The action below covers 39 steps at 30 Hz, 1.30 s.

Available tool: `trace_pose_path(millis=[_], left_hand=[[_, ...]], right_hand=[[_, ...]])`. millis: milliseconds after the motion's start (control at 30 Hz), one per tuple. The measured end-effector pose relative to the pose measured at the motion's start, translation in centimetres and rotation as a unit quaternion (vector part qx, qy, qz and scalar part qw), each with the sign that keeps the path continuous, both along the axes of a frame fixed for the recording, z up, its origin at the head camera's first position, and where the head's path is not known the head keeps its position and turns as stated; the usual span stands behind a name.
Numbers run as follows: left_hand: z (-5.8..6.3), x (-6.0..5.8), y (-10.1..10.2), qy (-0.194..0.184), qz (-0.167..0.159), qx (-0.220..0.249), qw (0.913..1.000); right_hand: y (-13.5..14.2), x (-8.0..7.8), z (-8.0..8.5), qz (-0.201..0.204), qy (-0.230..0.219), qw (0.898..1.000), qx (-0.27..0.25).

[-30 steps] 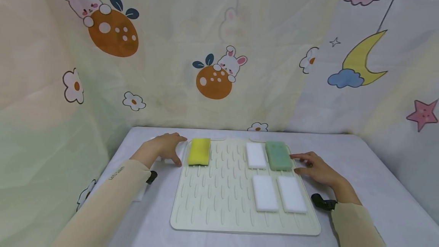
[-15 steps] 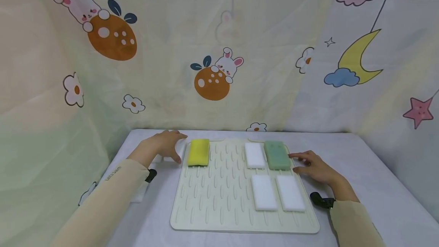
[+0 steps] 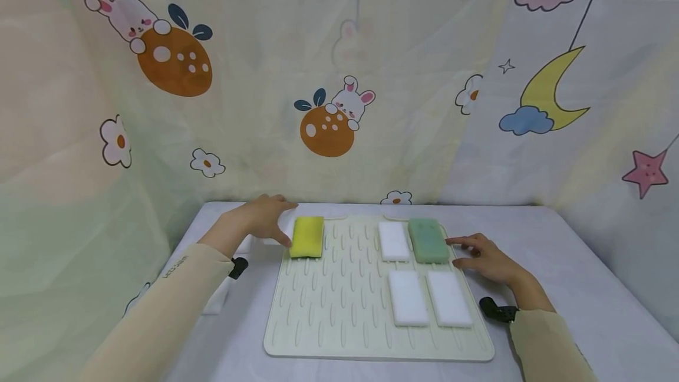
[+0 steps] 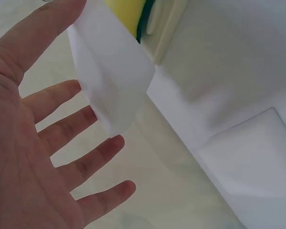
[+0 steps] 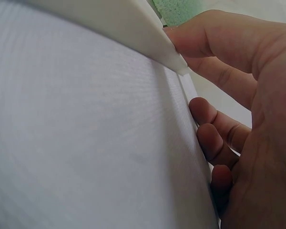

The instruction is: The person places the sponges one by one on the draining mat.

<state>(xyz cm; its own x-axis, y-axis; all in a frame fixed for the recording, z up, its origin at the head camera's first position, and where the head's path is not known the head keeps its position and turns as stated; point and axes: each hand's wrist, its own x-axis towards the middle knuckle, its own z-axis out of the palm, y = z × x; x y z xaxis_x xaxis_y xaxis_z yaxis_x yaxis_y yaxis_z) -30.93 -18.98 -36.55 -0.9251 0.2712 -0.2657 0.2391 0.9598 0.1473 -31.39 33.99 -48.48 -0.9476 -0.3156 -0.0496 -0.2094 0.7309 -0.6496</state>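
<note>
My left hand pinches a white sponge between thumb and fingertips, just left of the yellow sponge at the mat's back left corner. In the left wrist view its little finger is stretched out apart from the sponge. Most of that sponge is hidden by the hand in the head view. On the right, my right hand rests at the edge of the pale ridged mat, thumb and forefinger touching it beside the green sponge. Its other fingers lie loosely curled against the table, as the right wrist view shows.
Three white sponges, including one in the front row, lie on the mat's right half. More white blocks sit on the white-covered table beneath the left forearm. A patterned cloth hangs behind.
My left hand has moved slightly right and back with the white sponge, closer to the yellow one. The right hand stays at the mat's edge. The head view has tilted a little.
</note>
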Motion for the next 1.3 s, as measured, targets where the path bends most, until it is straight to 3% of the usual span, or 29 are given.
trace_pose_path(millis=[900,1300], left_hand=[[0.3,0.2,4.9,0.033,-0.053,-0.001,0.998],[-0.3,-0.4,7.5,0.048,-0.081,-0.005,0.9956]], right_hand=[[-0.1,0.0,0.0,-0.007,-0.002,1.0,0.01],[-0.3,0.2,0.1,-0.004,0.014,1.0,0.018]])
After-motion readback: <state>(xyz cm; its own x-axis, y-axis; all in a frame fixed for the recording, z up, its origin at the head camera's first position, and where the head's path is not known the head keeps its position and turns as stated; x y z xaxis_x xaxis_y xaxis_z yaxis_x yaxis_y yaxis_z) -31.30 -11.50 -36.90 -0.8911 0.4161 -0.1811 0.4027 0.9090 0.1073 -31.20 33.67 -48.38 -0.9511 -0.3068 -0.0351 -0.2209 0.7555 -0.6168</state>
